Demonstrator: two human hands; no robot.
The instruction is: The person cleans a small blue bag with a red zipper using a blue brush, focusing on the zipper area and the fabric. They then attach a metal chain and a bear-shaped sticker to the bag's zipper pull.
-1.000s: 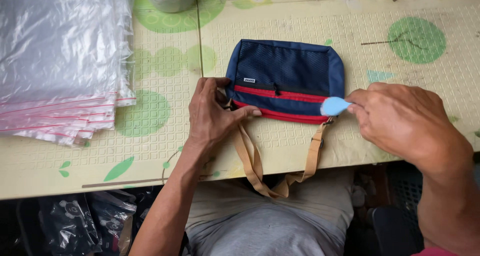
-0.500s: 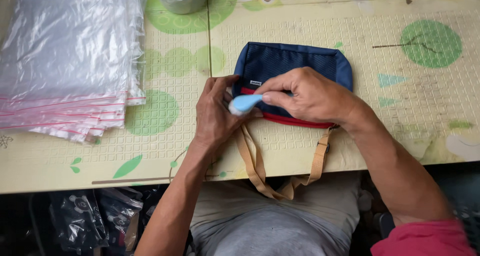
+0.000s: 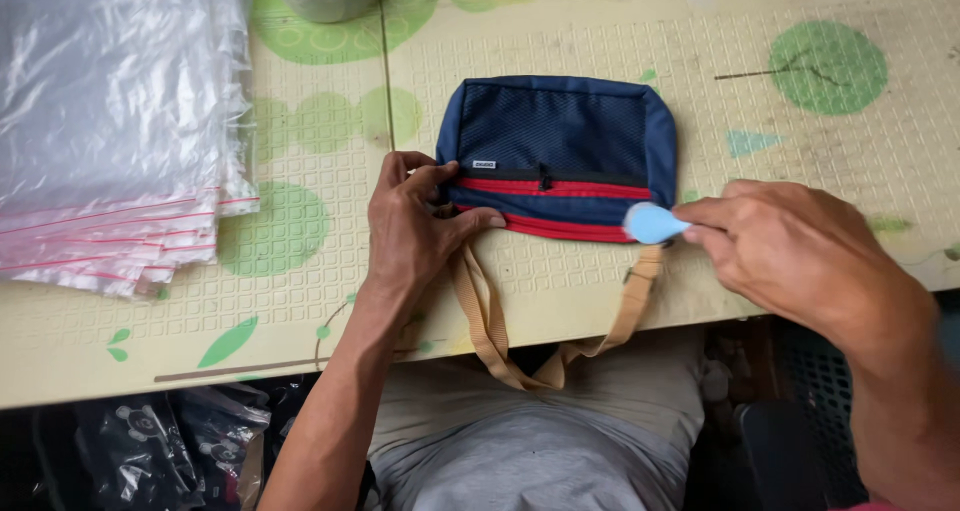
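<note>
The navy pouch [image 3: 560, 156] lies flat on the mat [image 3: 330, 271], near the front edge, w/ its tan strap [image 3: 490, 331] hanging off. Left hand [image 3: 415, 226] presses the left end, fingers curled on the corner by the red zip [image 3: 560, 187]. Right hand [image 3: 790, 251] pinches a small blue tab [image 3: 652, 222] at the right lower corner. Best to keep the pouch flat and pinned, so the tab runs straight along the edge w/o bunching the fabric.

We see soft, even daylight on the foam mat [image 3: 800, 131], with faint shadows only. Left of the mat's seam, the stack of clear plastic bags [image 3: 110, 121] glares white. Below the mat's edge, everything goes dim and murky.
</note>
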